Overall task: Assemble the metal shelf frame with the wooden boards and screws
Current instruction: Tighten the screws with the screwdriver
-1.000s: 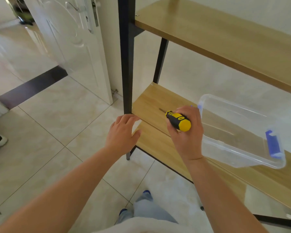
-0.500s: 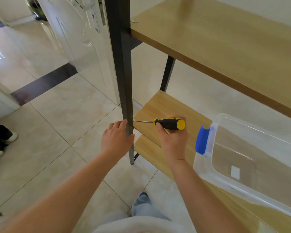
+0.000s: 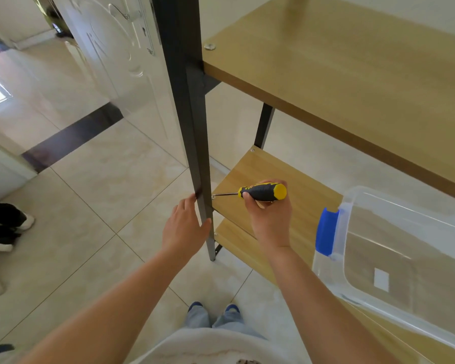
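Our left hand (image 3: 185, 227) rests flat, fingers straight, against the black frame post (image 3: 192, 132). Our right hand (image 3: 271, 216) grips the screwdriver (image 3: 263, 192), its tip at a screw (image 3: 213, 197) in the lower wooden board (image 3: 286, 174).

Metal shelf frame (image 3: 192, 132) stands on tile floor (image 3: 95, 206); clear plastic bin (image 3: 405, 258) sits on wooden board (image 3: 300, 195); shoes (image 3: 5, 227) on floor.
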